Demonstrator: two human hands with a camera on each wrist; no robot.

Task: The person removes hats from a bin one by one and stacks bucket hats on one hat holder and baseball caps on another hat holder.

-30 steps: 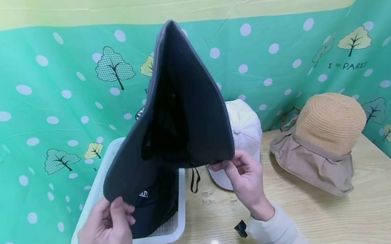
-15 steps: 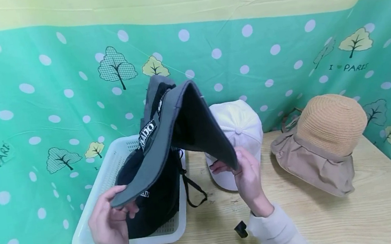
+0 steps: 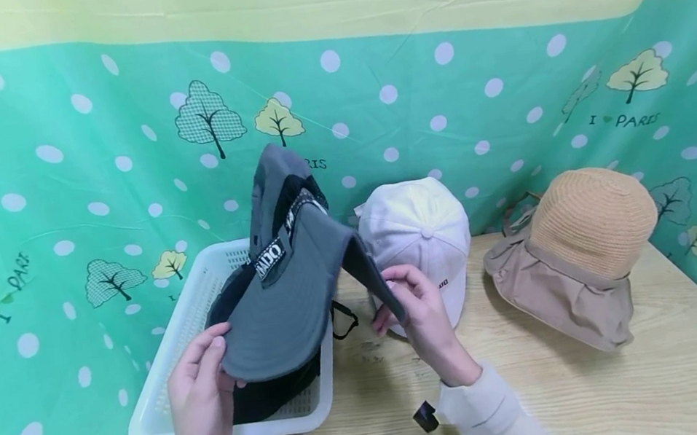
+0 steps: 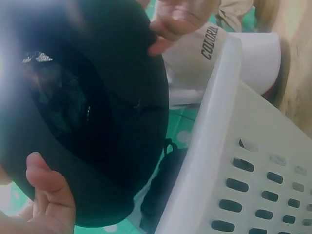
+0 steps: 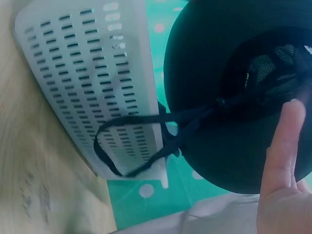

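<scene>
A dark grey wide-brimmed sun hat [image 3: 281, 307] with a lettered band patch is held up in the head view, its brim bent down on both sides. My left hand [image 3: 200, 398] pinches the brim's left edge between thumb and fingers. On the opposite side, my right hand [image 3: 425, 325] grips the brim's right edge. The right wrist view shows the hat's underside and a looped black chin strap [image 5: 131, 119] hanging from it. Below and behind the hat, a white basket [image 3: 149, 413] contains black headwear [image 3: 273, 398], mostly covered by the hat.
A white baseball cap [image 3: 420, 212] stands on the wooden table [image 3: 693, 378] behind my right hand. Farther right lies a straw hat [image 3: 594, 222] with a beige cloth brim. A green dotted curtain [image 3: 509, 130] hangs along the back and sides.
The hat has come down and tipped, so its patch and brim top now face the camera instead of its dark inside. My right hand has shifted slightly left; both hands keep their hold.
</scene>
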